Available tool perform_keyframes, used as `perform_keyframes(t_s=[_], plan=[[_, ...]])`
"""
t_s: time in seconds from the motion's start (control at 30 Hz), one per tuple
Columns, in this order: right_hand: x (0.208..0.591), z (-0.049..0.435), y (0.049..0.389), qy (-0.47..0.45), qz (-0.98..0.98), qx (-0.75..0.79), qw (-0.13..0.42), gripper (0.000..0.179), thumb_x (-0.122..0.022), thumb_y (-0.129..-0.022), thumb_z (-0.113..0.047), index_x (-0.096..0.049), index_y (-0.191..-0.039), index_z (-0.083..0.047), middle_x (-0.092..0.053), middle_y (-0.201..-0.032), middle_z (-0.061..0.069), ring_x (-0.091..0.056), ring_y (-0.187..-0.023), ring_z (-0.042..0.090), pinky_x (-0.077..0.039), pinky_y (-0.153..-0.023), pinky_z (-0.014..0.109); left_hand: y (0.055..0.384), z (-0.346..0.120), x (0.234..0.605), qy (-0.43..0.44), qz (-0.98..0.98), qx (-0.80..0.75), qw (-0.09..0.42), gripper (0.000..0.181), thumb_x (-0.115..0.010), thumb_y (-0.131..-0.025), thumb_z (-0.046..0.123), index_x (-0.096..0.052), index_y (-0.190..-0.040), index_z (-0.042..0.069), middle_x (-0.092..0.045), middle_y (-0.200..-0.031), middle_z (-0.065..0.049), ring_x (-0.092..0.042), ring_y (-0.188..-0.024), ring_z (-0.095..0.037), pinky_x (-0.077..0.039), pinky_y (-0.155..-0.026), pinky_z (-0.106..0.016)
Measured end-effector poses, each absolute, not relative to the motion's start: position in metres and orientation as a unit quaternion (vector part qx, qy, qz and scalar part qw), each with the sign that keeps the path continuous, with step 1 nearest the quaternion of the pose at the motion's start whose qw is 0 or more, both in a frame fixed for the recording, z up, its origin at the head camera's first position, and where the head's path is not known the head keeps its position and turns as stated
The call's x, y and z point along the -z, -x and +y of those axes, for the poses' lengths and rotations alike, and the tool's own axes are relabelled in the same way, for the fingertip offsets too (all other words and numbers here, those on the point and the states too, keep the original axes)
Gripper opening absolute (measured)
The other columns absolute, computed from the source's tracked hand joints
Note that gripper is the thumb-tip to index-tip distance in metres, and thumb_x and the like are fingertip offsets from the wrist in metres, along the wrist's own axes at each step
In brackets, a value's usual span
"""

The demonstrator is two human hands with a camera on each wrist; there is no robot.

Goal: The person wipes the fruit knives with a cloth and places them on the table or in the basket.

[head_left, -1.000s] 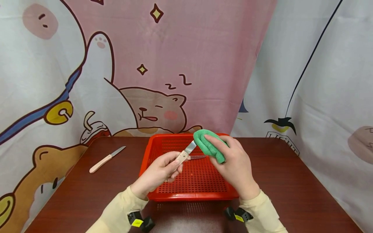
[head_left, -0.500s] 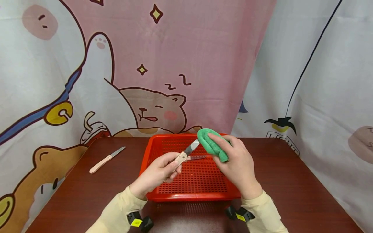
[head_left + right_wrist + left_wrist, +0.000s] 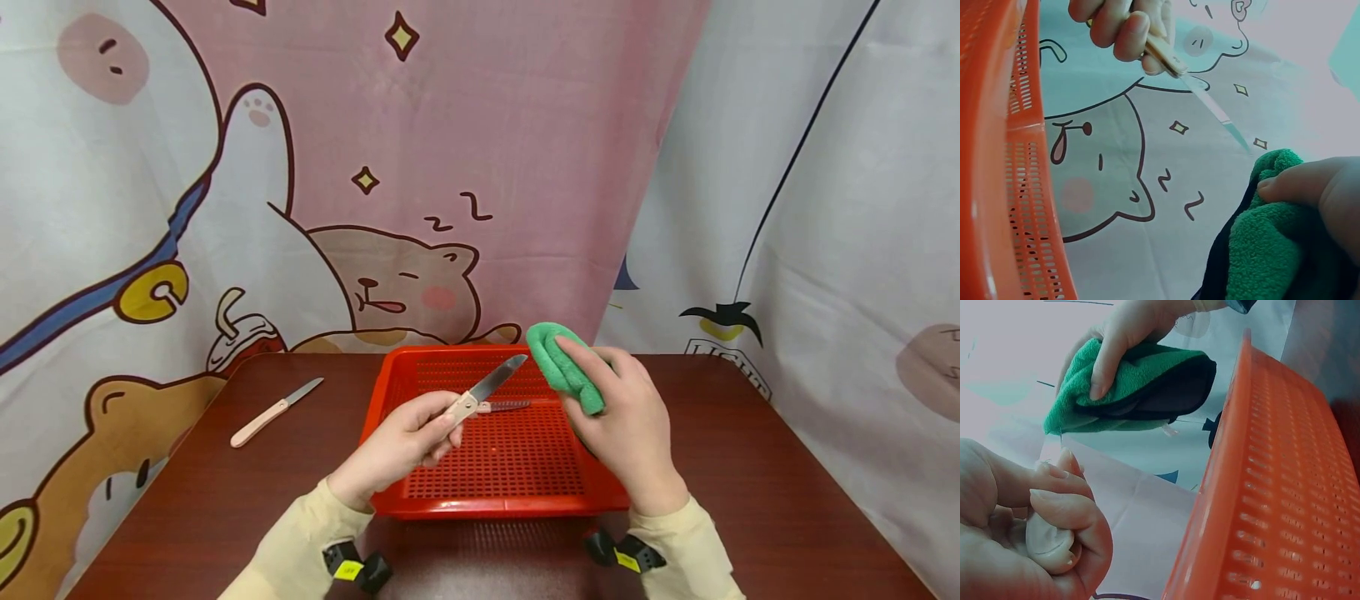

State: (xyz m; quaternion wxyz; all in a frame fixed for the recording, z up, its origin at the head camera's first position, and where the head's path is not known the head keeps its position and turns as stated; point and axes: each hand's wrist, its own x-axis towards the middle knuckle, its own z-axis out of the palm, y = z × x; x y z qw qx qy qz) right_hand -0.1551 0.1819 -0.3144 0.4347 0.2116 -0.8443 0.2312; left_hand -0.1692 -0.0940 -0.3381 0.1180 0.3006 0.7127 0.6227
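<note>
From head height, the fingers of the left hand [image 3: 405, 436] clamp round a pale-handled knife [image 3: 477, 396]; the right hand [image 3: 626, 412] has its fingers pinched on a green cloth [image 3: 564, 367]. Beyond the left fingers, a second knife [image 3: 512, 406] lies in the red basket [image 3: 502, 506]; a third knife [image 3: 277, 412] rests on the table [image 3: 750, 483], well left of them. The left wrist view shows the cloth above the curled left fingers. In the right wrist view, the knife's tip looks just short of the cloth; I'd judge its wiping partly done, and whether the others are wiped I cannot tell
</note>
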Motion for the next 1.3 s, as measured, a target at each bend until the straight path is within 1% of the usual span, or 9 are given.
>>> perform_keyframes(t_s=[0.13,0.17,0.4,0.53,0.63,0.83,1.0,1.13,1.3], plan=[[0.311,0.181,0.151,-0.217,-0.832,-0.254,0.443,0.065,-0.077,-0.071,-0.004,-0.065,-0.131,-0.025,-0.063,-0.11,0.011,-0.058,-0.097,0.032,-0.048,-0.075,0.048,0.17,-0.095,0.336,-0.293,0.719,-0.62,0.112,0.02,-0.048,-0.106,0.016,-0.06,-0.109,0.0,-0.053,-0.083,-0.013,-0.042,-0.059,-0.01,-0.035,-0.05,-0.02],[0.31,0.181,0.15,-0.219,-0.83,-0.259,0.442,0.065,-0.077,-0.071,-0.004,-0.065,-0.131,-0.026,-0.063,-0.11,0.011,-0.058,-0.097,0.032,-0.047,-0.076,0.048,0.17,-0.095,0.336,-0.291,0.723,-0.617,0.108,0.019,-0.048,-0.106,0.015,-0.06,-0.109,0.001,-0.052,-0.08,-0.012,-0.042,-0.059,-0.01,-0.036,-0.05,-0.02],[0.309,0.171,0.142,-0.261,-0.826,-0.263,0.424,0.065,-0.077,-0.072,-0.003,-0.064,-0.132,-0.025,-0.062,-0.112,0.012,-0.057,-0.102,0.033,-0.047,-0.083,0.048,0.172,-0.09,0.331,-0.287,0.708,-0.635,0.114,0.021,-0.047,-0.106,0.017,-0.059,-0.111,0.0,-0.054,-0.085,-0.012,-0.04,-0.059,-0.01,-0.035,-0.051,-0.02],[0.311,0.162,0.14,-0.284,-0.827,-0.253,0.413,0.064,-0.077,-0.072,-0.004,-0.064,-0.131,-0.026,-0.062,-0.112,0.012,-0.058,-0.1,0.032,-0.05,-0.08,0.047,0.173,-0.088,0.329,-0.287,0.705,-0.639,0.109,0.021,-0.047,-0.106,0.018,-0.057,-0.107,0.0,-0.051,-0.083,-0.016,-0.039,-0.058,-0.009,-0.033,-0.05,-0.019],[0.313,0.156,0.139,-0.297,-0.828,-0.247,0.407,0.065,-0.079,-0.071,-0.003,-0.065,-0.131,-0.026,-0.062,-0.112,0.012,-0.059,-0.099,0.031,-0.052,-0.077,0.047,0.173,-0.086,0.328,-0.285,0.706,-0.639,0.108,0.022,-0.047,-0.106,0.02,-0.057,-0.104,0.0,-0.05,-0.081,-0.016,-0.038,-0.057,-0.009,-0.031,-0.049,-0.02],[0.317,0.147,0.139,-0.314,-0.829,-0.235,0.398,0.069,-0.083,-0.07,-0.004,-0.063,-0.133,-0.027,-0.062,-0.115,0.013,-0.06,-0.1,0.03,-0.054,-0.073,0.047,0.172,-0.085,0.328,-0.286,0.701,-0.646,0.1,0.021,-0.044,-0.107,0.015,-0.057,-0.112,-0.001,-0.05,-0.082,-0.018,-0.04,-0.058,-0.01,-0.034,-0.05,-0.02],[0.319,0.142,0.14,-0.319,-0.828,-0.226,0.402,0.07,-0.083,-0.07,-0.005,-0.064,-0.133,-0.028,-0.062,-0.115,0.011,-0.061,-0.1,0.028,-0.055,-0.071,0.044,0.171,-0.085,0.328,-0.296,0.703,-0.641,0.083,0.018,-0.044,-0.106,0.011,-0.055,-0.112,-0.002,-0.053,-0.082,-0.011,-0.042,-0.058,-0.01,-0.036,-0.051,-0.02],[0.32,0.139,0.139,-0.326,-0.825,-0.222,0.404,0.071,-0.084,-0.069,-0.004,-0.064,-0.133,-0.028,-0.062,-0.116,0.01,-0.061,-0.1,0.028,-0.055,-0.072,0.044,0.17,-0.084,0.329,-0.296,0.699,-0.646,0.085,0.017,-0.043,-0.106,0.01,-0.055,-0.109,-0.003,-0.052,-0.081,-0.012,-0.042,-0.058,-0.011,-0.036,-0.051,-0.021],[0.321,0.138,0.139,-0.327,-0.828,-0.22,0.399,0.072,-0.085,-0.069,-0.004,-0.063,-0.133,-0.027,-0.063,-0.117,0.01,-0.061,-0.102,0.028,-0.055,-0.074,0.044,0.17,-0.083,0.33,-0.292,0.693,-0.652,0.093,0.02,-0.043,-0.107,0.011,-0.052,-0.108,-0.007,-0.051,-0.081,-0.012,-0.042,-0.058,-0.01,-0.035,-0.05,-0.021]])
